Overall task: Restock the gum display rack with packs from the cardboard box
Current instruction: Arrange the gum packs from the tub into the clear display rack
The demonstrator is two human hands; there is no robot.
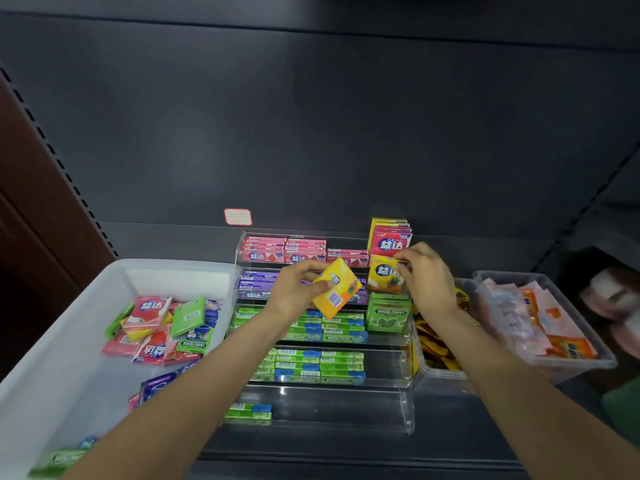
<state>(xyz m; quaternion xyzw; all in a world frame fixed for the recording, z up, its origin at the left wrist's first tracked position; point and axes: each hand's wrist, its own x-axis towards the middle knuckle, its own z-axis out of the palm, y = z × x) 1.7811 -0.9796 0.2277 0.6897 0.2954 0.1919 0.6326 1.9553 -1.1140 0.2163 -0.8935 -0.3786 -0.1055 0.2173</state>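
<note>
Your left hand (297, 285) grips tilted yellow gum pack (336, 287) | your right hand (426, 276) pinches upright yellow pack (385, 276) in clear acrylic tiered rack (405, 407)

Both bare forearms extended forward and converging, left hand (298, 285) raised at centre, fingers and thumb curled in a pinch, palm turned inward, right hand (427, 277) held slightly higher, back upward, fingertips bent in a pinch
</note>
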